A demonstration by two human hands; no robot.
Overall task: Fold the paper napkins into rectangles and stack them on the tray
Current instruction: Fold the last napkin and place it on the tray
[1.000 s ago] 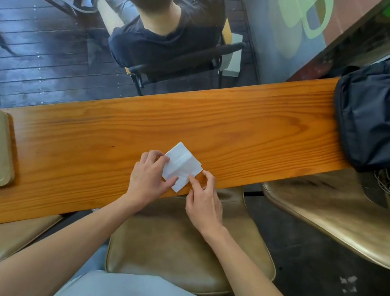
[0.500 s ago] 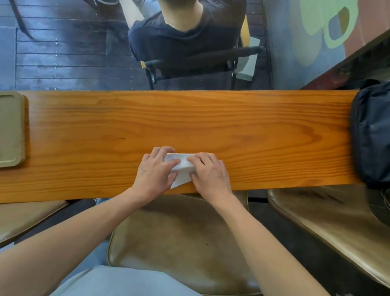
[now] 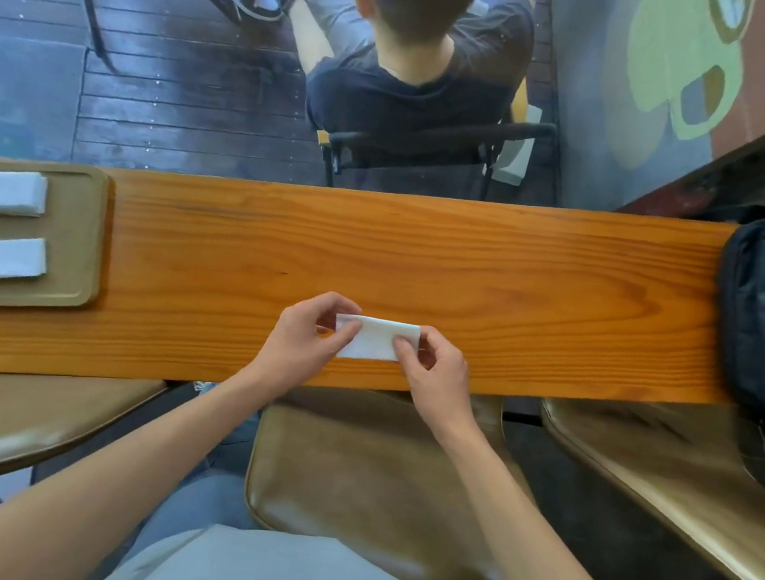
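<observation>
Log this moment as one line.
napkin: folded rectangle, over counter | left hand, right hand: pinching its ends | tray: two napkin piles

You sit in a café: a long wooden counter (image 3: 426,256) faces a window, padded stools (image 3: 377,491) below, a serving tray (image 3: 65,297) at its left end, another customer (image 3: 421,73) outside.

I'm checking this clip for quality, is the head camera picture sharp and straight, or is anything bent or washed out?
Head view: wide-angle bend curves the wooden counter; the napkin between the left hand and right hand is sharp but nearly blown white; the floor beyond looks hazy, as if through glass.
</observation>
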